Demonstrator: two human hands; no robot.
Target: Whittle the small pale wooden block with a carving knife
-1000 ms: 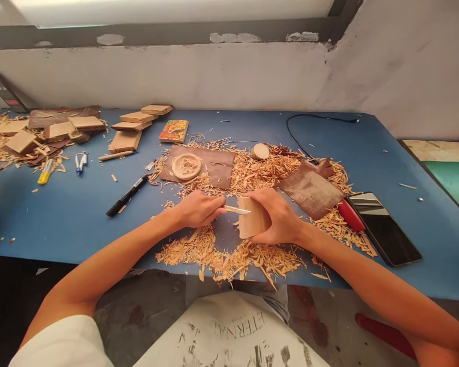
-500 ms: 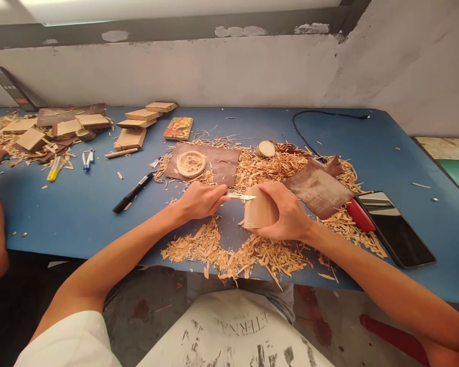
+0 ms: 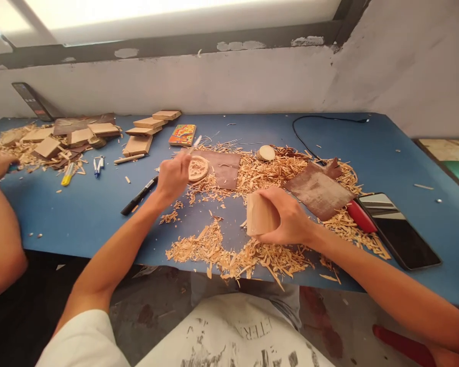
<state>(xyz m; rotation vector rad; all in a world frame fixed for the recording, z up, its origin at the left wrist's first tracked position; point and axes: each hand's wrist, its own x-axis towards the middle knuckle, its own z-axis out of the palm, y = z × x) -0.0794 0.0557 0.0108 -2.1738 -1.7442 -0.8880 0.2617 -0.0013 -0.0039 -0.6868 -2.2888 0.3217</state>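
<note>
My left hand (image 3: 174,176) is closed around a small carving knife (image 3: 195,144), whose blade points up and to the right, beside the round carved wooden disc (image 3: 198,168). My right hand (image 3: 288,216) grips a light wooden block (image 3: 260,214) from its right side, with the thumb below and fingers on top. Knife and block are well apart. Below the block lies a heap of wood shavings (image 3: 229,255). Behind it, more shavings surround a brown sandpaper sheet (image 3: 225,168) and a cut wood piece (image 3: 266,153).
A phone (image 3: 400,229) and a red-handled object (image 3: 361,216) lie at right near worn sandpaper (image 3: 319,188). Left are a black marker (image 3: 138,196), stacked wood blocks (image 3: 137,144), a yellow cutter (image 3: 68,174) and another person's arm (image 3: 2,219).
My left hand has lifted the knife off the block and moved it left and up, turning the blade upward. My right hand still holds the block. The view has shifted slightly.
</note>
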